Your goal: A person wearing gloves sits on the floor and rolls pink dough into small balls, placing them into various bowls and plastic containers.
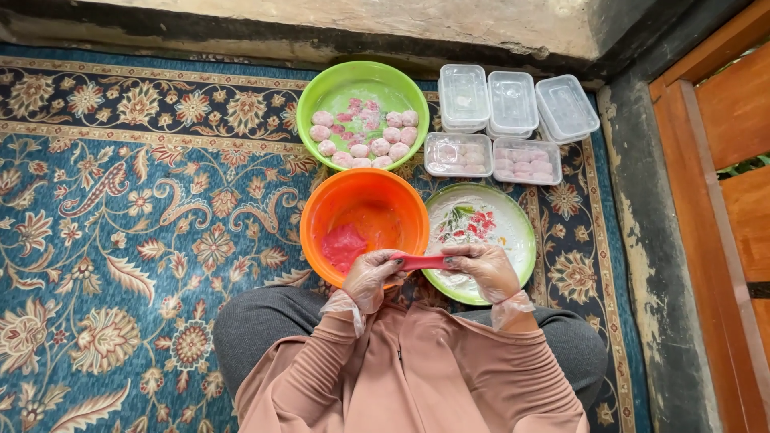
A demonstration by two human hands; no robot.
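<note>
Two gloved hands, left [370,277] and right [484,269], fingers pinched closed on opposite ends of a stretched strip of red-pink dough [423,261]. Just beyond the fingertips: round orange plastic bowl [319,210] with leftover dough, floured green-rimmed floral plate [523,232]. Apparently mid-shaping; steady, even pull advisable.

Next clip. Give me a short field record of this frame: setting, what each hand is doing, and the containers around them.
setting: person seated on a blue patterned carpet
left hand: in a clear glove, grips one end of a red dough strip
right hand: gloved, grips the other end
orange bowl: red dough lump inside
floral plate: dusted white, under the right hand
green bowl: pink-white dough balls
clear plastic boxes: three empty stacks; two filled, lidded
</note>
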